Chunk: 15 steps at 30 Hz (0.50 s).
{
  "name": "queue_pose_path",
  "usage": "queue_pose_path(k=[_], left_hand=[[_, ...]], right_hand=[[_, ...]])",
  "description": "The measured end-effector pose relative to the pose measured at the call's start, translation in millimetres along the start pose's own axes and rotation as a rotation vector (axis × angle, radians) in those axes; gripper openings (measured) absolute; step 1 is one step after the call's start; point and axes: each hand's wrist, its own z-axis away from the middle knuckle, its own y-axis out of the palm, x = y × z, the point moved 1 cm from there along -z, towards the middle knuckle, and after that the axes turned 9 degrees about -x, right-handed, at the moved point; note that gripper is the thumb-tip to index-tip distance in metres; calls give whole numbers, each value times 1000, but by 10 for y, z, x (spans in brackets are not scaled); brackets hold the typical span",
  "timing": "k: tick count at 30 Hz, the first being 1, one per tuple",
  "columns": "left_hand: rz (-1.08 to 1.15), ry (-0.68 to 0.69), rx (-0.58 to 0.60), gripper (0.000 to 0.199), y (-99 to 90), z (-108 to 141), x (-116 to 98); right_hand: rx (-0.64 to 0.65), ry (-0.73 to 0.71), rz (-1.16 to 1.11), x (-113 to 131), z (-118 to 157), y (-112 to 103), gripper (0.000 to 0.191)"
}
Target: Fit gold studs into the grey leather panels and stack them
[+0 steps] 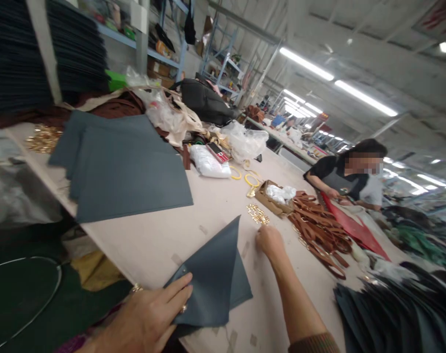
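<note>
Workshop hall with strip lights and blue shelving; a long pale bench (208,215) runs from lower left to upper right, carrying a stack of grey panels (123,166) at left, brown straps (318,230) at right centre, and a co-worker (344,179) seated at the far right. Left hand (149,314), bottom centre, lies flat with fingers spread, pressing the lower corner of a folded grey leather piece (211,279) at the near bench edge. Right hand (269,241), loosely curled and holding nothing visible, rests just below a small heap of gold fittings (258,214).
</note>
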Motion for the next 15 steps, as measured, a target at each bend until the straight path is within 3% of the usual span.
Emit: queue_pose_path(k=[4,7,10,12,15], left_hand=[[69,-41,200,56,-180,-116,-75],[109,-53,231,51,-223,-127,-64],[119,-58,228,48,-208,-99,-48],[129,-60,223,46,-193,-86,-41],[161,-50,204,43,-177,-82,-31]], right_hand=[[-13,20,-117,4,51,-191,27],[-50,18,-502,191,335,-337,35],[144,-99,-901,596,787,-386,36],[331,-207,-904,904,1042,-361,26],[429,-334,-806,1246,1208,-303,17]])
